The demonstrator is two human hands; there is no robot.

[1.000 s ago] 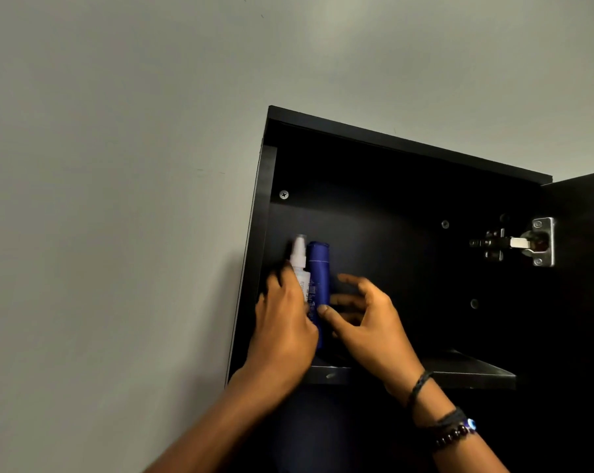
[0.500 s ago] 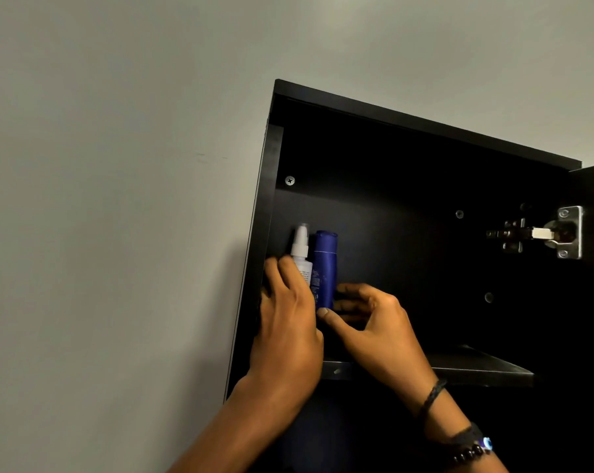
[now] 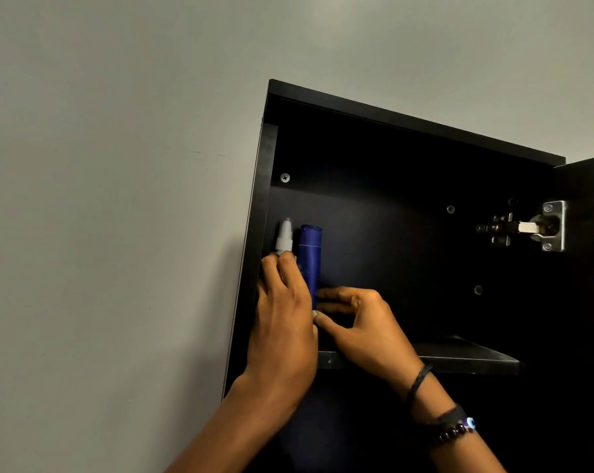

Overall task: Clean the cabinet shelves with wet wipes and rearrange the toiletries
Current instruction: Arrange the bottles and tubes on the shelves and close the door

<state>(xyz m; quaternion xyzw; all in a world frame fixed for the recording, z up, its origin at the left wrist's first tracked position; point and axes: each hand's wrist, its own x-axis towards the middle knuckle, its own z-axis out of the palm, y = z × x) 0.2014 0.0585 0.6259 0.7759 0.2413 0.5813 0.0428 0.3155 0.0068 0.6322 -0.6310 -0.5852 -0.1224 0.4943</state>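
Observation:
A black wall cabinet (image 3: pixel 408 124) hangs open above me. On its upper shelf (image 3: pixel 466 361), in the far left corner, a white spray bottle (image 3: pixel 284 237) stands upright beside a taller dark blue bottle (image 3: pixel 310 261). My left hand (image 3: pixel 282 322) wraps around the lower part of the white spray bottle, fingers curled over its body. My right hand (image 3: pixel 360 326) rests against the lower right side of the blue bottle, thumb and fingers touching its base. The bottoms of both bottles are hidden behind my hands.
The cabinet door (image 3: pixel 589 268) stands open at the right with a metal hinge (image 3: pixel 541 230). The rest of the upper shelf runs dark to the right of my hands. A plain grey wall (image 3: pixel 118 199) lies left of the cabinet.
My left hand has slid up around the white spray bottle, and my right hand's fingers have drawn in against the blue bottle's base. The bottles have stayed in the left corner.

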